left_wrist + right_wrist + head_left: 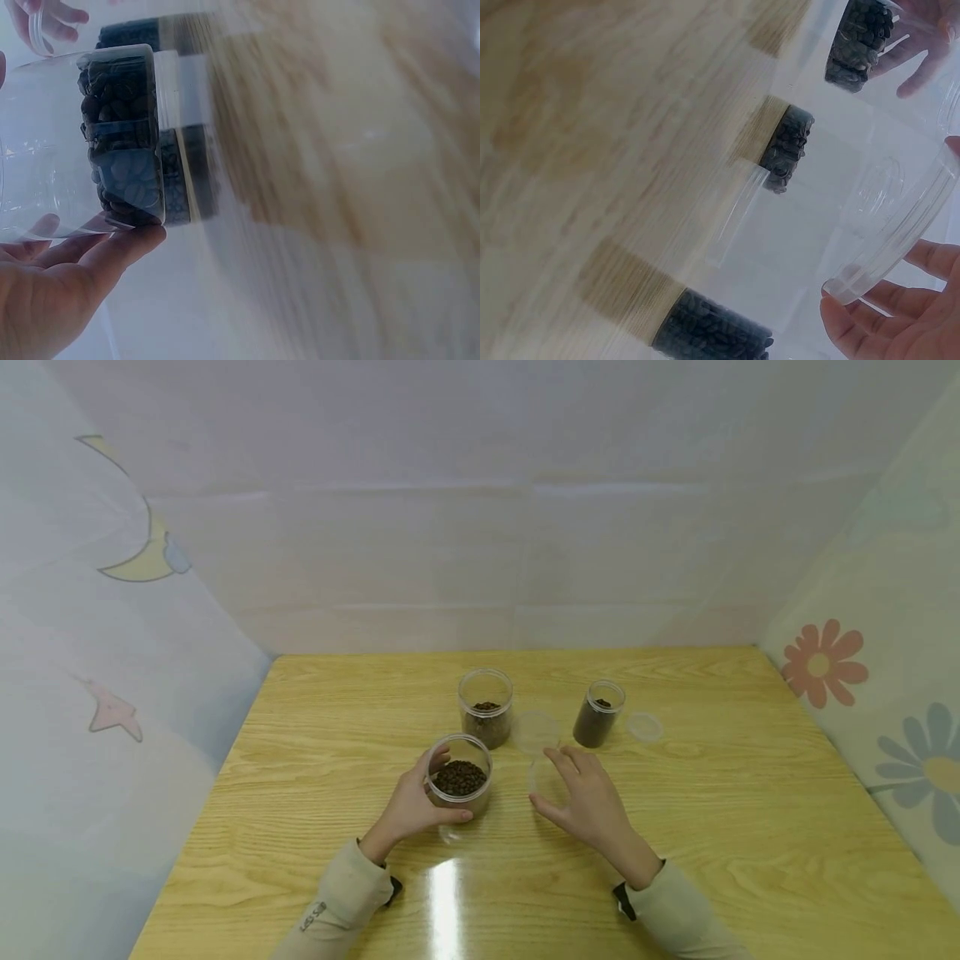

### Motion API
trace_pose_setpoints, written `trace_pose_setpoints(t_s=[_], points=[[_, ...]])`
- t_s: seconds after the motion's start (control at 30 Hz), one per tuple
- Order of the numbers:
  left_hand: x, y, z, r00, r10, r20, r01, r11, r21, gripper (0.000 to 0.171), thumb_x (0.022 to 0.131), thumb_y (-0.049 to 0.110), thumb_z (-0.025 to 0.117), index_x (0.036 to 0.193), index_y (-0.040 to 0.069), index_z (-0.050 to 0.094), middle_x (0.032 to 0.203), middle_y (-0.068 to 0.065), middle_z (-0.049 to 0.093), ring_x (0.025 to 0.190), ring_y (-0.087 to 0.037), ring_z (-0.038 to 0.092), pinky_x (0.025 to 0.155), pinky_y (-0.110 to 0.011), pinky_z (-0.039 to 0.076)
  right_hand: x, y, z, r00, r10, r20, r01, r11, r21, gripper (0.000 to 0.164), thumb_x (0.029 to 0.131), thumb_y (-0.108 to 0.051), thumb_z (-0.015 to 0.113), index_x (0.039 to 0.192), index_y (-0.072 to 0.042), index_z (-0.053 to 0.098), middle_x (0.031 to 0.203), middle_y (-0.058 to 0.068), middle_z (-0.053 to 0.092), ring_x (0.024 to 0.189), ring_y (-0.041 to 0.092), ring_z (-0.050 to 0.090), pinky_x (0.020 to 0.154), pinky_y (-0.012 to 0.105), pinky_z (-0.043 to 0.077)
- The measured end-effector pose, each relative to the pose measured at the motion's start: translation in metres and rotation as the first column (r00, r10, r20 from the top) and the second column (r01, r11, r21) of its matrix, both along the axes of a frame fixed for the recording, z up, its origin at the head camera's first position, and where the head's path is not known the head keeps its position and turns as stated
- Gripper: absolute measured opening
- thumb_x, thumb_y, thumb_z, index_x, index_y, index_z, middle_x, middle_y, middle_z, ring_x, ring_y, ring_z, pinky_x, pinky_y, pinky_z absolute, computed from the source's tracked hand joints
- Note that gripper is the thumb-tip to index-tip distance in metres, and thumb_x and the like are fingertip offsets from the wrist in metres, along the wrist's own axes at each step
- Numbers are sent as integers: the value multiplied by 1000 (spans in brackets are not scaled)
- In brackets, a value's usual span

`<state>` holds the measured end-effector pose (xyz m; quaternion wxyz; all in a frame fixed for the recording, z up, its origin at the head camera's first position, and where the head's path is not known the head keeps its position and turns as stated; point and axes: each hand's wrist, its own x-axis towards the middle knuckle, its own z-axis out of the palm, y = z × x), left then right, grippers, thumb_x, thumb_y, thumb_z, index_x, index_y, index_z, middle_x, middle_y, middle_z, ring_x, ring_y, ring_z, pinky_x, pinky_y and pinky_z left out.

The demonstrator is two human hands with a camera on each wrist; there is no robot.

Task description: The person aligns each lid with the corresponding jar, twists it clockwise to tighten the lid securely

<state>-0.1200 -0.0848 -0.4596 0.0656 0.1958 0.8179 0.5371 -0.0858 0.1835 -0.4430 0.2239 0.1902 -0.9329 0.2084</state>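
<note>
My left hand (411,806) grips a clear round jar (480,806) partly filled with dark coffee beans (460,778); the jar has no lid on. In the left wrist view, the fingers (112,259) curve around the wall of this jar (45,150) near its base. To its right, my right hand (592,797) holds a clear round lid (900,240) by its rim, between thumb and fingers. This lid is faint in the head view, beside the jar. A second open jar (486,727), with fewer beans, stands just behind the first.
A narrow open jar (592,727) filled with dark beans stands at the back right. Beside it lies a small clear lid (645,727). A larger clear lid (536,731) lies between the two rear jars. The wooden table (337,718) meets cloth walls at the back and sides.
</note>
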Motion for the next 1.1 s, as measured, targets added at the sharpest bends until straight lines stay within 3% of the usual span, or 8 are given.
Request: trace_pose_setpoints(t_s=[0.43,0.53,0.67,0.73,0.9,1.1], points=[[0,8,2,999,-39,-12,39,999,18,97,63,20,86,141,3,30,134,-25,43,124,-37,40,94,-52,40,4,4,3,1000,-19,20,19,1000,-7,63,67,-33,78,118,-1,58,105,19,57,94,35,55,71,47,49],[2,11,12,999,-42,13,42,999,25,96,64,14,85,141,0,29,134,-27,42,124,-39,39,94,-53,38,5,5,4,999,-23,25,23,1000,-14,63,67,-32,78,118,0,58,106,19,57,95,36,55,72,48,49],[2,13,12,999,-45,27,45,999,19,97,63,14,85,141,1,29,135,-26,42,125,-38,39,96,-53,37,6,7,7,999,-31,38,32,999,-19,62,68,-32,77,117,0,58,106,20,58,96,37,55,73,49,49],[-1,12,1,999,-51,8,51,999,17,99,63,18,86,142,3,29,135,-24,42,125,-35,40,96,-52,37,6,8,8,999,-34,39,35,999,-18,62,68,-32,77,117,0,58,105,19,58,96,37,55,73,49,49],[-1,13,0,997,-73,-24,73,997,14,99,63,23,86,142,3,29,134,-24,43,124,-35,41,96,-52,38,6,12,6,999,-40,21,40,999,-21,61,67,-32,77,116,0,58,104,19,58,95,38,55,72,49,50],[-1,15,0,997,-73,-11,73,997,-12,98,63,23,86,141,5,30,135,-22,43,125,-32,41,97,-50,38,6,15,6,999,-49,16,50,998,-27,61,67,-31,77,115,1,59,104,21,58,95,39,55,72,51,49]])
